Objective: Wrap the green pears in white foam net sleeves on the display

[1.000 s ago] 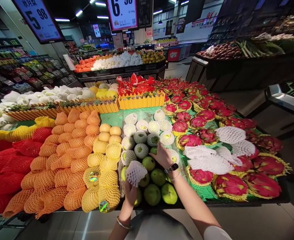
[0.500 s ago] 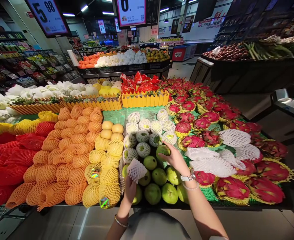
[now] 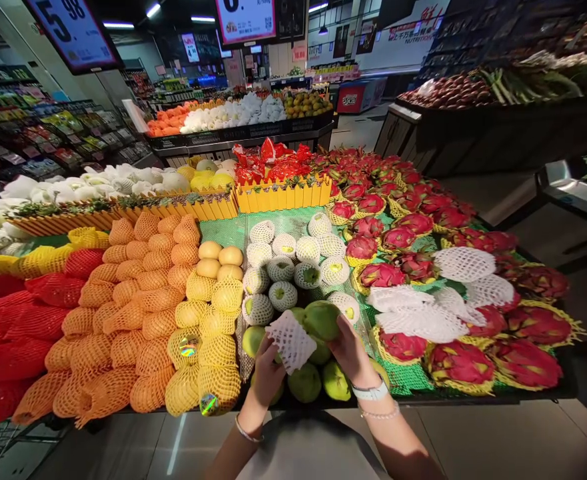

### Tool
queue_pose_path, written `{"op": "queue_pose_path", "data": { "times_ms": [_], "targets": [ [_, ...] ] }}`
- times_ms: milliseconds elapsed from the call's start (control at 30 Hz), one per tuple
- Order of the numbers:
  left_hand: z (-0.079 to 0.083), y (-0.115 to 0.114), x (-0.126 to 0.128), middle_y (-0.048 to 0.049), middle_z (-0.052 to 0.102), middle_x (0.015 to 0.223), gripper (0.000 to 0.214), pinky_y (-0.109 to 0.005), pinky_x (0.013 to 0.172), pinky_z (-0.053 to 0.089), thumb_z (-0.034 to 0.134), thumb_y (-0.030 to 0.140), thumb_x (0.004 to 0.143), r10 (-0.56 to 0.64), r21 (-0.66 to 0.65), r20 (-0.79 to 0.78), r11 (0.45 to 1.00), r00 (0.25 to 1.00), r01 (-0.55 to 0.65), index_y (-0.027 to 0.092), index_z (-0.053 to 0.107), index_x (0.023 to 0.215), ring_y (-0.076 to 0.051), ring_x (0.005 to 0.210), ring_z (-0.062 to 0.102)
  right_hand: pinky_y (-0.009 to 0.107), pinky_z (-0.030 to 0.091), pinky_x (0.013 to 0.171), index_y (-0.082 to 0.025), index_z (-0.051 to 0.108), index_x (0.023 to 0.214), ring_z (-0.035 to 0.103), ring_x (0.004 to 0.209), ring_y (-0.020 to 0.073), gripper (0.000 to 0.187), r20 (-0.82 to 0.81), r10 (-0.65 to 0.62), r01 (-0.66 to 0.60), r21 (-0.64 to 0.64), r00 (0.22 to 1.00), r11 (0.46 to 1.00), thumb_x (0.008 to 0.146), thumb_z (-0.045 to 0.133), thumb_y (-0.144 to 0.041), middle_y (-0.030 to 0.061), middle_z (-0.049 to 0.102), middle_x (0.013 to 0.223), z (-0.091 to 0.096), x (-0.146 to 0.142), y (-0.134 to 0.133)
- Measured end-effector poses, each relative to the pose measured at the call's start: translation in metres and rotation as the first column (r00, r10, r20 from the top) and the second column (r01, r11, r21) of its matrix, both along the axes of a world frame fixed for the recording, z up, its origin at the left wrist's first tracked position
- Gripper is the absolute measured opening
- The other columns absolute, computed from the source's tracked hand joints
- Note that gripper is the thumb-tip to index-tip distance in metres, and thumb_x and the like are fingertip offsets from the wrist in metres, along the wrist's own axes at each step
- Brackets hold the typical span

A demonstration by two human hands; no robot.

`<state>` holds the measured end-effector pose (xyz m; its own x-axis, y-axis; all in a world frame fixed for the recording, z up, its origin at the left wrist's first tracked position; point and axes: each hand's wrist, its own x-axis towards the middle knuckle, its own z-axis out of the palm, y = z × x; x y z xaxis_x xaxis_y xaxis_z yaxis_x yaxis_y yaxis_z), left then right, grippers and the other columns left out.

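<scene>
My left hand (image 3: 269, 372) is closed on a white foam fruit net (image 3: 292, 341), which spreads out flat above the fruit. In my right hand (image 3: 349, 350) is a bare green guava-like fruit (image 3: 322, 320), gripped from its right side and lifted over the pile. The net's right edge lies close beside the fruit; whether they touch I cannot tell. Below both hands sit several bare green fruits (image 3: 304, 383), partly hidden by the hands and the net. Behind them are rows of the same fruit in white foam nets (image 3: 282, 295).
To the left lie orange-netted fruits (image 3: 159, 295) and yellow-netted ones (image 3: 219, 350). Dragon fruits (image 3: 460, 368) fill the right side, with loose white foam nets (image 3: 426, 317) on top. A low yellow fence (image 3: 283, 197) crosses the back. A shopping cart (image 3: 18, 443) stands lower left.
My right hand has lifted the green fruit off the pile and brought it toward me, beside the foam net. My left hand has moved slightly right with the net. The view has shifted a little.
</scene>
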<state>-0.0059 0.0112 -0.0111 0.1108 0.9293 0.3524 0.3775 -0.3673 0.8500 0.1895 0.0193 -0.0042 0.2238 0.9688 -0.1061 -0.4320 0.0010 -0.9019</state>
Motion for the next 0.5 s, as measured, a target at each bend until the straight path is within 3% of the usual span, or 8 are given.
{"op": "queue_pose_path", "data": {
  "times_ms": [133,300,500],
  "targets": [
    [-0.003,0.002,-0.001,-0.0136,0.066,0.099,0.021,-0.042,0.083,0.058,0.053,0.008,0.07,-0.052,-0.001,-0.063,0.999,0.997,0.052,0.017,0.067,0.083,-0.03,0.1,0.064,0.043,0.056,0.096,-0.029,0.062,0.123,0.066,0.114,0.0269,0.052,-0.064,0.107,-0.109,-0.035,0.992,0.993,0.078,0.072,-0.053,0.0054,0.069,0.126,0.009,-0.002,-0.006],
    [-0.01,0.0,-0.005,-0.0108,0.065,0.116,0.033,-0.043,0.101,0.052,0.052,0.003,0.067,-0.187,-0.104,-0.182,0.98,0.965,0.171,0.019,0.066,0.092,-0.029,0.119,0.057,0.042,0.047,0.106,-0.027,0.063,0.12,0.062,0.119,0.0252,0.046,0.109,0.18,-0.178,-0.033,0.978,0.984,0.082,0.069,-0.051,0.006,0.066,0.13,0.015,-0.003,-0.006],
    [-0.004,0.002,0.005,-0.0111,0.058,0.136,0.066,-0.047,0.113,0.044,0.051,-0.001,0.063,-0.243,-0.194,-0.092,0.956,0.966,0.222,0.02,0.058,0.125,-0.029,0.133,0.05,0.041,0.042,0.112,-0.028,0.06,0.126,0.054,0.129,0.0241,0.047,0.174,0.194,-0.196,-0.008,0.965,0.981,0.089,0.057,-0.057,0.005,0.061,0.137,0.01,-0.008,-0.01]
  ]
}}
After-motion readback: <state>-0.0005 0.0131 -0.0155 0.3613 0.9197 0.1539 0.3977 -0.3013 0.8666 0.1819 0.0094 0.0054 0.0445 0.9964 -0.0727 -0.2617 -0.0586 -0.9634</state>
